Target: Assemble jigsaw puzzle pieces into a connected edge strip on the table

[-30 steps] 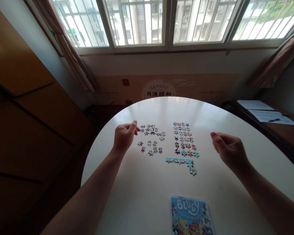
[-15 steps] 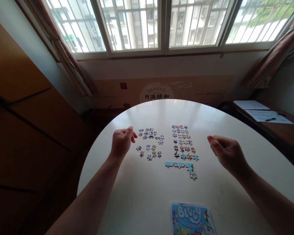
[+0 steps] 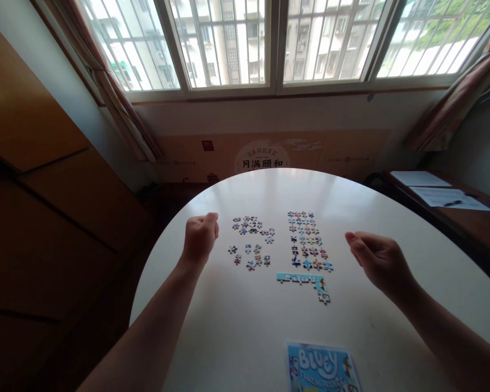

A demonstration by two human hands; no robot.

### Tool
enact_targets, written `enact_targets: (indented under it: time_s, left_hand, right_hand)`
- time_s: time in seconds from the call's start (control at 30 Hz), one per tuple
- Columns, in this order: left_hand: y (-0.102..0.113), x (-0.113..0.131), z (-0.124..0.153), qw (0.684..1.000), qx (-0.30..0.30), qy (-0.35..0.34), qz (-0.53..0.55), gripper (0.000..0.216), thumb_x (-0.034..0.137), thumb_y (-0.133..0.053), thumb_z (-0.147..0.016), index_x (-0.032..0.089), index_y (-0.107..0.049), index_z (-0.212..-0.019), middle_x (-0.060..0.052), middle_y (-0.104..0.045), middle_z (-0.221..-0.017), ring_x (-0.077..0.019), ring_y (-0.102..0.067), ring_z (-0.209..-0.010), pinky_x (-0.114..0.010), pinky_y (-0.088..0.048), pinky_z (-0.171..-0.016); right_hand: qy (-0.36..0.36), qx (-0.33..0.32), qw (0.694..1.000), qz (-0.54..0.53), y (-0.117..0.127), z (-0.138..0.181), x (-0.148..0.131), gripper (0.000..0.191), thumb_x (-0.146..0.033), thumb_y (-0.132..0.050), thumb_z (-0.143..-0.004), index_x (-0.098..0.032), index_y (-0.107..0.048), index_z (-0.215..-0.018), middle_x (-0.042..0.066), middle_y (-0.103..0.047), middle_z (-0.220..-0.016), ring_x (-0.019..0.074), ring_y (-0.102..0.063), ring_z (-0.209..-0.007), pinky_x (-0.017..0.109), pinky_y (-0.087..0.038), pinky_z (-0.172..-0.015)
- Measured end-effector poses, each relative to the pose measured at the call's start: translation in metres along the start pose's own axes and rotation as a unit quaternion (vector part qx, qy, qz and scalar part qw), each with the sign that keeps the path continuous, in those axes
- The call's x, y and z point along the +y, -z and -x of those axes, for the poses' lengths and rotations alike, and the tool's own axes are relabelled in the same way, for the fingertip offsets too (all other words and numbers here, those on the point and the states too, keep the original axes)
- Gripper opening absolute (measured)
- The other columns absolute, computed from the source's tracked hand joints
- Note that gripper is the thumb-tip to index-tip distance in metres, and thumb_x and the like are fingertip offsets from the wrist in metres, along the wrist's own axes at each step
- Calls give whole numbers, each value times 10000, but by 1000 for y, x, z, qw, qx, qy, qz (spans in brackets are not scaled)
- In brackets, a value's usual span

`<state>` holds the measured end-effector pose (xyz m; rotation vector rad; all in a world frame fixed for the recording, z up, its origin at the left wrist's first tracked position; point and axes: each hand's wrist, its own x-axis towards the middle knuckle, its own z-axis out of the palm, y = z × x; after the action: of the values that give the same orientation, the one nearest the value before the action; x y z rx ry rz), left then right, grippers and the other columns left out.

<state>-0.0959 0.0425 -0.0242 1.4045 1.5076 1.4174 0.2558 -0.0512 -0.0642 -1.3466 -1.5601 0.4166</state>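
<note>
**Small jigsaw pieces [image 3: 253,231] on a pale, smooth counter [image 3: 228,332]**

From here, the left hand [image 3: 201,235] and right hand [image 3: 376,257] are curled, fingers folded together; I can't tell whether either hides anything. Between them lie loose pieces, knobbed rows [image 3: 307,264] and, nearer the person, an L-shaped joined section [image 3: 299,279]. They look like stiff, light card, probably slippery here, best pinched by the edges; joints may part if lifted.

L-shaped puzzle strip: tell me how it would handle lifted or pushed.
Lifted by one end, the narrow strip of joined pieces may sag or separate. Flat on the glossy table, it should probably slide, not tip.
</note>
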Motion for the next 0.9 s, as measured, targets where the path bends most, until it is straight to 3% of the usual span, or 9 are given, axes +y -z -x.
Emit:
enact_targets:
  time_s: [0.1, 0.27, 0.57, 0.9]
  left_hand:
    - [1, -7, -3, 999, 34, -14, -32, 514, 433, -551, -856, 224, -440, -400, 32, -297, -368, -101, -269, -389, -284, -240, -455]
    - [2, -20, -12, 997, 20, -25, -68, 495, 533, -505, -905, 212, -594, -539, 27, -396, -440, -128, -366, -429, -281, -294, -473]
    - [-1, -35, -19, 972, -37, -31, -228, 243, 380, -590, -851, 209, -763, -847, -32, -726, -782, -211, -643, -756, -314, -457, -711]
    - [0, -37, -20, 960, -61, 0, -273, 234, 246, -606, -871, 204, -784, -1018, -44, -751, -893, -198, -654, -778, -308, -480, -717]
  right_hand:
    - [-5, -12, 1000, 2, 1, 0, 1, 565, -489, -546, -1021, -210, -378, -560, -27, -353, -512, 115, -334, -481, 273, -288, -484]
    - [4, -19, 1000, 2, 2, 0, -1, 558, -488, -550, -1023, -200, -422, -563, -24, -382, -518, 110, -364, -481, 264, -299, -485]
    - [0, -9, 1000, 7, 2, 1, -2, 557, -499, -557, -1018, -195, -446, -565, -24, -388, -515, 109, -371, -477, 257, -307, -483]
    - [6, 0, 1000, 10, 2, 1, -8, 574, -538, -552, -1008, -197, -467, -555, -22, -388, -494, 112, -369, -458, 258, -310, -472]
